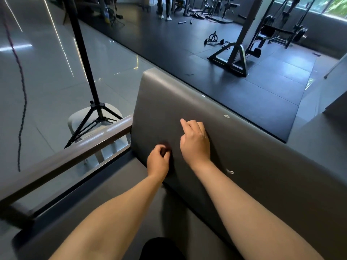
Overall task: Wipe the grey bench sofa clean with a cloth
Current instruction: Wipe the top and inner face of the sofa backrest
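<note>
Bench sofa [262, 156] runs far-left to near-right; left hand [158, 161] curled empty, right hand [195, 142] curled, index touching it.

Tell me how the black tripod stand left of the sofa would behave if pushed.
The tripod stand probably tips easily: a tall thin pole rises over a narrow leg spread. Its slim tubes suggest it is light, so a low push may slide it on the glossy floor. It looks stiff.

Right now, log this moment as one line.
scene: grey bench sofa | left hand: fingers curled against backrest, cloth not discernible | right hand: index finger touching backrest | white marks: right of hands
</note>
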Tool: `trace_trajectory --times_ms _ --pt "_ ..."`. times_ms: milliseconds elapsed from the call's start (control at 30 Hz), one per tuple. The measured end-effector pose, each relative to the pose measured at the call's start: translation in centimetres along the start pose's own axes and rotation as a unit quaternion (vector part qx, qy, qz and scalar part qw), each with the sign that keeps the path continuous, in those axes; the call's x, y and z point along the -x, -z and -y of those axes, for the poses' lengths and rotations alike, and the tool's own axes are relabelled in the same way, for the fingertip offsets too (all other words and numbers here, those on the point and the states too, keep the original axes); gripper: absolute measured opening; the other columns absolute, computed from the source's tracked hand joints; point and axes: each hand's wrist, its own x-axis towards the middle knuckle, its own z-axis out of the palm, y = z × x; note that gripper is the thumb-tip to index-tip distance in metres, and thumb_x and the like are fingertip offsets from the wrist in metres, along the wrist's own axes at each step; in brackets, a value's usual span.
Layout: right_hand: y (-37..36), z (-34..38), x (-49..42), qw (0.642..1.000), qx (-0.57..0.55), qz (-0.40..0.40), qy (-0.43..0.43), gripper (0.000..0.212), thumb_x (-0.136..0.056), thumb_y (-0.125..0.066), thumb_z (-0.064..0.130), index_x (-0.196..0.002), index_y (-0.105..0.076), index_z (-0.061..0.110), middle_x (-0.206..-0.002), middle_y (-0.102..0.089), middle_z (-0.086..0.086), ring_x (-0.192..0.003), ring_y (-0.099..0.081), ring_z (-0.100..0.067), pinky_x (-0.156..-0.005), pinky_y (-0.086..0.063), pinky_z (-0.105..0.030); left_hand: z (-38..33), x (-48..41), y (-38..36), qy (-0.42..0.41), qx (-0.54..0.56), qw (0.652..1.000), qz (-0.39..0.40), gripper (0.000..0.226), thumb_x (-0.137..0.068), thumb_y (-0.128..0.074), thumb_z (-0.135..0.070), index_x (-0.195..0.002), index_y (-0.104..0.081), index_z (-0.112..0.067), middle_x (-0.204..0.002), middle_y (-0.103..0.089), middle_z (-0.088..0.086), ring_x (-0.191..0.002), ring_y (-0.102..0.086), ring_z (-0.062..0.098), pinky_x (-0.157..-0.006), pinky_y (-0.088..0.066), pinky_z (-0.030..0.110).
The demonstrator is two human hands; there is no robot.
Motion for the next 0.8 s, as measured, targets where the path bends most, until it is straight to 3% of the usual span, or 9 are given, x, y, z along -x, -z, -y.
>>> trace_trajectory --times_ms 133,200,300,433,567,700,767,800 --pt "1.0 0.4 0.1 0.999 -0.023 0.047 -0.007 0.044 -0.089 -0.059 0.001 -0.132 -0.064 0.008 -0.113 -0.062 -0.009 -0.106 -0.054 -0.029 -0.088 -0.053 -0.043 -0.9 1.2 1.7 0.023 0.075 0.997 0.028 0.015 -0.1 -0.061 -0.029 -0.113 -0.065 -0.025 -0.102 -0.065 -0.012 -0.103 -0.062 0.014 -0.077 -0.043 0.021" --pt "1.6 0.8 0.5 0.99 -0.093 0.086 -0.058 0.045 -0.094 -0.057 0.011 -0.139 -0.058 0.017 -0.123 -0.057 -0.005 -0.114 -0.052 -0.025 -0.097 -0.049 -0.039 -3.4 1.6 3.0 -0.016 0.131 0.991 0.029 0.013 -0.101 -0.059 -0.029 -0.113 -0.063 -0.028 -0.104 -0.066 -0.014 -0.102 -0.063 0.008 -0.078 -0.045 0.019" --pt "3.2 1.5 1.6 0.956 -0.239 0.114 -0.128 0.043 -0.098 -0.058 0.024 -0.14 -0.05 0.028 -0.134 -0.047 -0.001 -0.116 -0.053 -0.02 -0.099 -0.044 -0.031 -7.6 2.7 4.2 -0.049 0.239 0.968 0.053 0.015 -0.104 -0.053 -0.025 -0.118 -0.056 -0.026 -0.109 -0.064 -0.008 -0.098 -0.062 0.004 -0.074 -0.047 0.015" --pt "6.0 1.8 2.1 0.945 -0.292 0.069 -0.127 0.041 -0.097 -0.056 0.012 -0.136 -0.052 0.025 -0.131 -0.052 -0.004 -0.118 -0.052 -0.014 -0.101 -0.042 -0.026 -11.5 4.4 4.0 -0.07 0.275 0.953 0.106 0.016 -0.106 -0.044 -0.019 -0.121 -0.05 -0.022 -0.11 -0.058 0.0 -0.097 -0.059 0.009 -0.07 -0.049 0.012" --pt "9.2 0.7 1.4 0.959 -0.247 -0.057 -0.128 0.03 -0.097 -0.053 0.002 -0.121 -0.065 0.015 -0.118 -0.062 -0.004 -0.109 -0.057 -0.012 -0.099 -0.048 -0.028 -13.9 5.0 2.8 -0.199 0.183 0.955 0.12 0.017 -0.105 -0.048 -0.02 -0.119 -0.049 -0.03 -0.132 -0.044 0.006 -0.114 -0.051 0.005 -0.108 -0.044 0.032" --pt "13.0 -2.8 1.0 0.962 -0.098 -0.221 -0.129 0.029 -0.1 -0.05 0.005 -0.124 -0.065 0.009 -0.12 -0.061 -0.011 -0.113 -0.057 -0.023 -0.098 -0.045 -0.025 -15.8 3.7 1.9 -0.34 -0.017 0.939 0.04 0.049 -0.1 -0.051 -0.013 -0.148 -0.044 -0.023 -0.162 -0.023 -0.002 -0.14 -0.023 0.011 -0.118 -0.015 0.018" --pt "14.1 -4.6 1.1 0.962 -0.043 -0.225 -0.15 0.032 -0.099 -0.048 0.008 -0.126 -0.065 0.009 -0.124 -0.062 -0.013 -0.116 -0.055 -0.029 -0.095 -0.043 -0.026 -16.0 2.5 1.0 -0.408 -0.155 0.899 0.033 0.068 -0.091 -0.054 -0.005 -0.155 -0.034 -0.013 -0.166 -0.021 0.009 -0.151 -0.015 0.023 -0.124 -0.008 0.029" --pt "14.1 -5.0 1.1 0.965 -0.034 -0.199 -0.167 0.034 -0.099 -0.048 0.01 -0.128 -0.064 0.009 -0.128 -0.062 -0.013 -0.119 -0.054 -0.03 -0.095 -0.041 -0.025 -15.9 2.2 0.5 -0.403 -0.191 0.894 0.051 0.073 -0.09 -0.057 -0.005 -0.157 -0.029 -0.012 -0.167 -0.019 0.011 -0.154 -0.01 0.026 -0.126 -0.004 0.034"
